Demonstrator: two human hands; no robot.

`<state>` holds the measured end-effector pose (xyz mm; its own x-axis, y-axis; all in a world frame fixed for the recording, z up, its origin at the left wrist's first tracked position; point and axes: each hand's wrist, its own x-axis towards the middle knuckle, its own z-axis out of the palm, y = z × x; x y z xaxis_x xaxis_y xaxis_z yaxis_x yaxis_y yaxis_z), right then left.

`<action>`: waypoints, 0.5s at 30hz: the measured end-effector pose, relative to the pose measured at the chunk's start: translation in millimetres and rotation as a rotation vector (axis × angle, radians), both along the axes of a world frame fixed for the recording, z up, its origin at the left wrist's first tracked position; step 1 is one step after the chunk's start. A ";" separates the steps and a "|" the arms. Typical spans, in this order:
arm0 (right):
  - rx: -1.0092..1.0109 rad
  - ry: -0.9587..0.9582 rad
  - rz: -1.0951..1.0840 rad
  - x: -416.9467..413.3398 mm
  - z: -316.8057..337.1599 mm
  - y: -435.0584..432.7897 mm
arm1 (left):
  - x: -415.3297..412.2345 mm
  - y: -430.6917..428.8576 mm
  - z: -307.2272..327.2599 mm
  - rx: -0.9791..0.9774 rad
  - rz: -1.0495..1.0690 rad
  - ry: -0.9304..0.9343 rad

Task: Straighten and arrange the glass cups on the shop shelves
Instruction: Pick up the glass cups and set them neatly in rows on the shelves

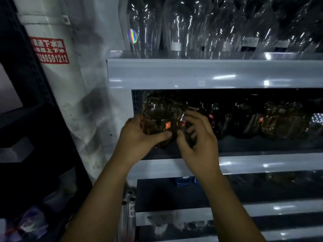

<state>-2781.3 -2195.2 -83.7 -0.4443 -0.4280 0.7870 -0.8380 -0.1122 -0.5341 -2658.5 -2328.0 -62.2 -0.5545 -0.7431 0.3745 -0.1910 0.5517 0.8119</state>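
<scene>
An amber glass cup [158, 122] with an orange sticker stands at the left end of the dark middle shelf [262, 145]. My left hand [139, 135] grips it, thumb across its base and fingers round its left side. My right hand [195, 137] curls round a second dark cup [189, 131] right beside it, mostly hidden by my fingers. More amber and dark cups [279, 119] stand in a row to the right on the same shelf.
Tall clear glasses [183, 28] stand on the top shelf [209, 74]. A white pipe [52, 67] with a red label runs down the wall at left, beside a black rack [26, 84]. Lower shelves [244, 191] hold more goods, dim and hard to make out.
</scene>
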 end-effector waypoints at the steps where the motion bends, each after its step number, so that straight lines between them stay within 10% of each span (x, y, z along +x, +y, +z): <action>1: 0.028 -0.015 0.015 0.8 0.3 0.9 | 4.9 2.7 0.9 0.022 -0.014 0.042; 15: 0.204 -0.578 0.482 34.4 42.8 -10.7 | 46.5 10.6 11.0 -0.211 -0.212 0.113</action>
